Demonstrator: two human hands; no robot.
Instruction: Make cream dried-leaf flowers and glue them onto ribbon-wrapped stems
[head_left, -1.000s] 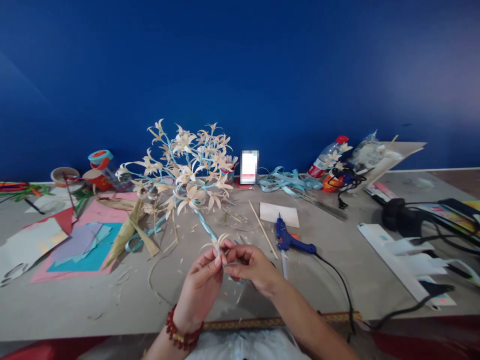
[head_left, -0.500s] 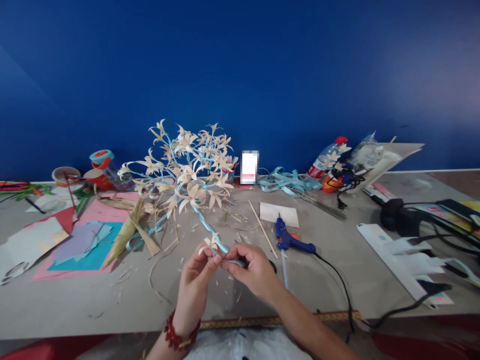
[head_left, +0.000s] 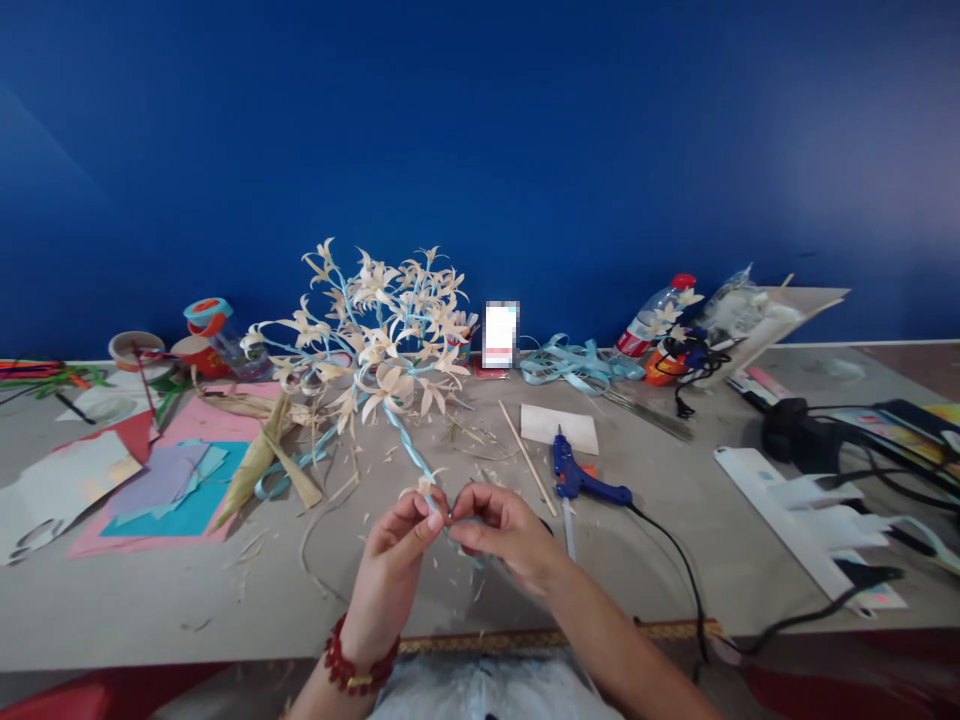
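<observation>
A branching bouquet of cream husk flowers (head_left: 386, 300) leans away from me, its branches joining in a stem wrapped in light blue ribbon (head_left: 403, 440). My left hand (head_left: 397, 560) pinches the lower stem between thumb and fingers, beside a small cream flower (head_left: 426, 486). Close against it, my right hand (head_left: 502, 530) is closed with thumb and forefinger at the light blue ribbon near the stem's lower end. A bit of that ribbon hangs below the right fingers. The fingertips partly hide where ribbon and stem meet.
A blue glue gun (head_left: 574, 475) lies right of my hands, its cord running to a white power strip (head_left: 802, 530). Coloured paper (head_left: 180, 500) and dried husks (head_left: 255, 465) lie left. Along the wall stand a phone (head_left: 500, 335), loose blue ribbon (head_left: 570, 362) and a bottle (head_left: 652, 315).
My right fingers have shifted slightly at the stem, and the ribbon now hangs below them rather than stretching to the right. The left hand keeps its pinch on the stem.
</observation>
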